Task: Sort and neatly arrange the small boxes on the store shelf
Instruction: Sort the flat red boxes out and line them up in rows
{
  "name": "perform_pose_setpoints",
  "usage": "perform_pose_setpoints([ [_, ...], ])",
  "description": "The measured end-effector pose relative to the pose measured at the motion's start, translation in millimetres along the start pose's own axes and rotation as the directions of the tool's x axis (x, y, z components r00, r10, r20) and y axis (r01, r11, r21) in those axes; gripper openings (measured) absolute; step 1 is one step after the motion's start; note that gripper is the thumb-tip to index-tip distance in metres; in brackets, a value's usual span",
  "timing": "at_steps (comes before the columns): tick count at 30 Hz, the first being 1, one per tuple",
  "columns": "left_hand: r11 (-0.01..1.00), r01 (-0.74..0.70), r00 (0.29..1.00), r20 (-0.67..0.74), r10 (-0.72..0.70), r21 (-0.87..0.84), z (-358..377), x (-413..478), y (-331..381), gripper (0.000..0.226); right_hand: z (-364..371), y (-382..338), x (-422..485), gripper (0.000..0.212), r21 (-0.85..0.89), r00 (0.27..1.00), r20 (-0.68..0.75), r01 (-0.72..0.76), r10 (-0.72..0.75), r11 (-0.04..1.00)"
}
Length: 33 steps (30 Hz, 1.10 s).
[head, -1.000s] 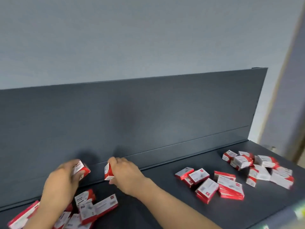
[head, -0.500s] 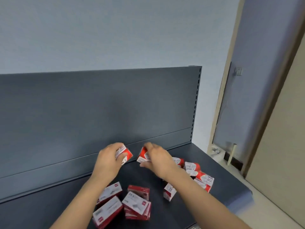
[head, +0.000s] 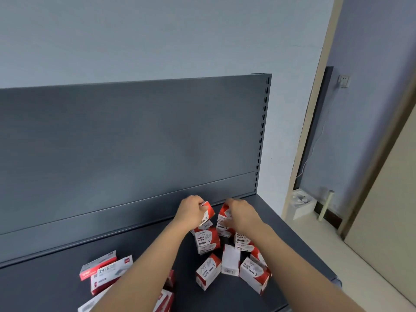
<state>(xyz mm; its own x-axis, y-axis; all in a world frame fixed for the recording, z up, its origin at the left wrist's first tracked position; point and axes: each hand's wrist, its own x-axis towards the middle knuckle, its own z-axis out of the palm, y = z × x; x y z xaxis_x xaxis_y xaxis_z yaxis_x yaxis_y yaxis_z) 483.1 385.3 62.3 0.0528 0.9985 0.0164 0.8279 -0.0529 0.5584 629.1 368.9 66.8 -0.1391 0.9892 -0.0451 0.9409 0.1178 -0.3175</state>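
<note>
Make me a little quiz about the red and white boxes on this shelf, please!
1. True or false: each hand holds a small box.
2. Which words are printed on the boxes in the right pile? A) Paper Clips B) Rubber Bands C) Thumb Tacks
3. What number is printed on the flatter box at the left?

Key:
1. True: the left hand and right hand each grip one.
2. A
3. 24/6

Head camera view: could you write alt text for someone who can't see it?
Two bare hands, the left hand and right hand, each hold a small red-and-white cardboard box above a jumble of paper-clip boxes on a dark grey metal shelf. Flatter red-and-white staple boxes lie scattered to the left.
</note>
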Motion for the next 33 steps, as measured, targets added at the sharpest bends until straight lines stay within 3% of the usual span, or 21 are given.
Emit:
perform_pose_setpoints([
  [5,0.995,0.044,0.979,0.194,-0.061,0.091,13,7,-4,0.035,11,6,8,0.036,-0.009,0.994,0.103,0.028,-0.027,1.000],
  [8,0.993,0.052,0.970,0.230,-0.075,0.103,11,3,-6,0.033,8,4,10,0.041,0.021,0.996,0.087,0.036,-0.038,0.999],
  [12,0.989,0.006,1.000,0.005,-0.007,0.148,-13,-19,-4,0.051,-5,-13,10,0.046,-0.003,0.989,-0.108,0.100,-0.100,0.995],
  [17,0.969,-0.019,0.953,-0.287,0.092,0.247,-59,-58,-23,0.056,-7,-66,4,0.054,0.025,0.929,-0.260,0.278,-0.263,0.960],
  [23,0.957,0.096,0.899,-0.437,0.035,0.274,-118,-120,-89,0.055,13,-166,-15,0.055,0.045,0.873,-0.234,0.449,-0.428,0.892],
  [33,0.936,0.297,0.850,-0.498,-0.169,0.190,-209,-250,-252,0.053,101,-361,-81,0.058,0.026,0.784,-0.114,0.616,-0.610,0.787],
])
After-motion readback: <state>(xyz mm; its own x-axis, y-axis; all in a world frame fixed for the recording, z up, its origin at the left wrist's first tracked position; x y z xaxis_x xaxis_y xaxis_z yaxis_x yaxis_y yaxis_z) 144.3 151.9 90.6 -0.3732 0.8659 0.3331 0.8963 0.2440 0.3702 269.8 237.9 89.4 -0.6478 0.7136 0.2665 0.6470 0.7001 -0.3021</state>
